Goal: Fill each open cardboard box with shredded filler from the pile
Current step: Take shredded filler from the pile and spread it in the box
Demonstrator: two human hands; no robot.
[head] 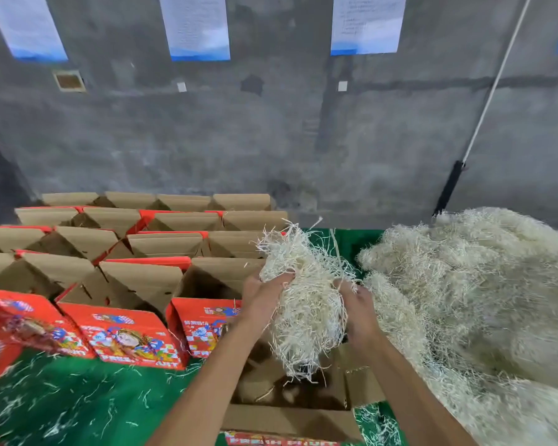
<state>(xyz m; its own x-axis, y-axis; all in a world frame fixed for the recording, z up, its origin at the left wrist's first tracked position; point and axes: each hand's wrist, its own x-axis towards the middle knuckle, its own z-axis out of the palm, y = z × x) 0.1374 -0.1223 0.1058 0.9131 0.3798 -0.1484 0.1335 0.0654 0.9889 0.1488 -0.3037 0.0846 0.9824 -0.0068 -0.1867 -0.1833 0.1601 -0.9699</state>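
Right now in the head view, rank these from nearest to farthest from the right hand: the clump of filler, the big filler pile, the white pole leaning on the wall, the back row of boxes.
1. Clump of filler: held between the right hand and the left hand.
2. Big filler pile: just to its right.
3. Back row of boxes: far left, by the wall.
4. White pole: upper right, on the wall.

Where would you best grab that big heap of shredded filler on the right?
Take the pile of shredded filler at its loose near-left edge, coming from above with both hands and scooping inward. The strands are tangled and soft, so a wide two-sided grip lifts a clump, as the handful shows.
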